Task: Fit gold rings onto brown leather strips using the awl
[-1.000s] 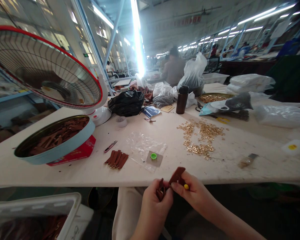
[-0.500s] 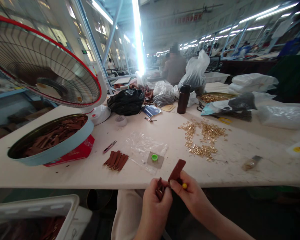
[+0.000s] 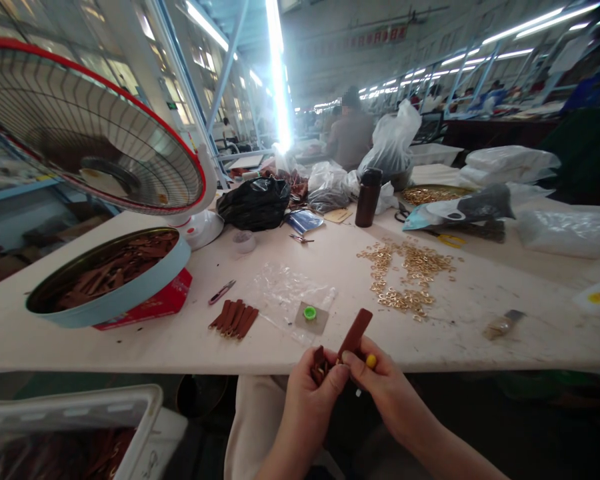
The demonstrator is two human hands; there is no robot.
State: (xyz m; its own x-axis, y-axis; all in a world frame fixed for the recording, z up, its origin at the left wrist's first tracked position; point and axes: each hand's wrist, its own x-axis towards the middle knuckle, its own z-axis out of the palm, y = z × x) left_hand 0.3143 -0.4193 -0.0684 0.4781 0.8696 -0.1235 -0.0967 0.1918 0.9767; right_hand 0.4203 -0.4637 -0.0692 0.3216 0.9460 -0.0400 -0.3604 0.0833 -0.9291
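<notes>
My right hand (image 3: 380,381) has its thumb and fingers closed on the lower end of a flat brown strip (image 3: 357,329), and the rest of it stands up past my fingertips, leaning to the right at the top, in front of the near edge of the pale surface (image 3: 173,343). The pinched end sits just beside my left thumb; from here I can't tell whether that thumb touches it. A round yellow tip (image 3: 371,361) pokes out at the right fingers, behind the strip, and what it belongs to is hidden in my grip. Below, a small white bit (image 3: 359,393) shows between my hands. My left hand (image 3: 314,402) is curled around a little bunch of brown pieces (image 3: 319,365), which rise out of the hollow between thumb and forefinger; the gap there is narrow, filled by the pieces, and I can't count them. Ahead of my hands, on the surface, a green cap (image 3: 309,313) rests on a greyish square (image 3: 319,321), with crumpled clear plastic (image 3: 277,283) to the left. Left of that, a row of brown strips (image 3: 234,318) lies side by side, gold rings at their near ends, and pink-handled snips (image 3: 222,292) lie just beyond them. To the right spreads a loose heap of gold rings (image 3: 420,263), well apart from my fingers. Farther left, a round tin (image 3: 125,293) of brown strips tilts on a red box (image 3: 173,296).
</notes>
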